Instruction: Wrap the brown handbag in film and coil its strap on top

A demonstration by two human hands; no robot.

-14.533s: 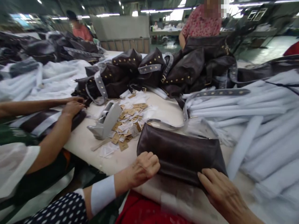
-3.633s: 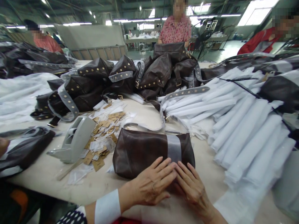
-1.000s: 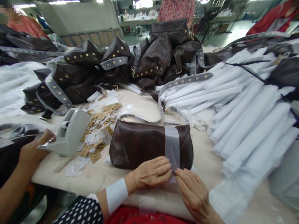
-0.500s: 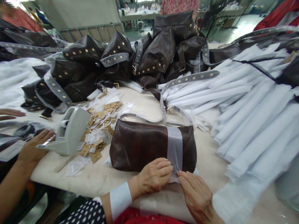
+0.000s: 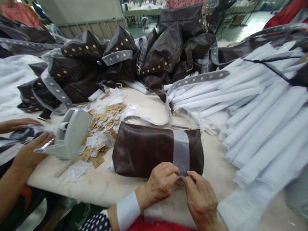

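Note:
A dark brown leather handbag (image 5: 144, 150) lies on the table in front of me, its wrapped strap (image 5: 149, 122) trailing behind it. Around its right part runs a translucent plastic strip (image 5: 181, 150). My left hand (image 5: 163, 181) pinches the strip's near end at the bag's front lower edge. Close beside it, my right hand (image 5: 199, 195) has fingers and thumb closed on the same end. The fingertips of both hands almost meet, and the strip's very end is partly hidden by them.
A grey tape dispenser (image 5: 73, 134) stands left, beside a pile of brown tags (image 5: 103, 125). Studded dark bags (image 5: 161, 51) are heaped behind. White rolled wrappings (image 5: 260, 128) fill the right. A co-worker's hands (image 5: 31, 147) work at the far left.
My fingers have lifted the strip's near end slightly and drawn it together at the bag's edge. The co-worker's farther hand has come in further from the left.

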